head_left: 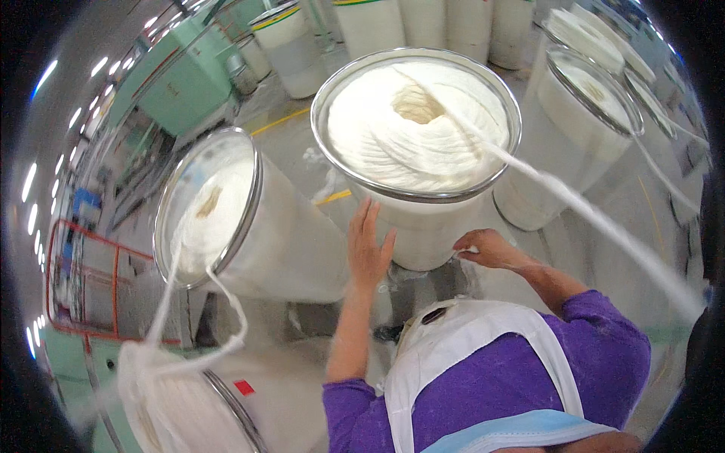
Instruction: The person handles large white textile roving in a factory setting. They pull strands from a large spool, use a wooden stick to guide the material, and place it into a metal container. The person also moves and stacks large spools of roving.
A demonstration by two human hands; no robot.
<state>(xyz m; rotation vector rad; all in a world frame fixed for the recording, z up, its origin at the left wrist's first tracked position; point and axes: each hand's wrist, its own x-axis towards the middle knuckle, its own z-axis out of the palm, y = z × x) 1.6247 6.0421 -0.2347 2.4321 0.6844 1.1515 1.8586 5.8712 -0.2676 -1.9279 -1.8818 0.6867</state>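
A tall white can with a shiny metal rim stands in front of me, full of coiled white sliver with a hole in its middle. One thick strand of sliver runs from it over the rim to the lower right. Flat against or just beside the can's near left side is my left hand, fingers stretched out and holding nothing. My right hand is at the can's lower right, thumb and fingertips pinched together. A small whitish bit may be between them, too small to make out.
Another sliver can leans into view at left, strands trailing over its rim. A sliver-topped can stands lower left, near a red rail. More cans line the right and back. Green machinery is far left.
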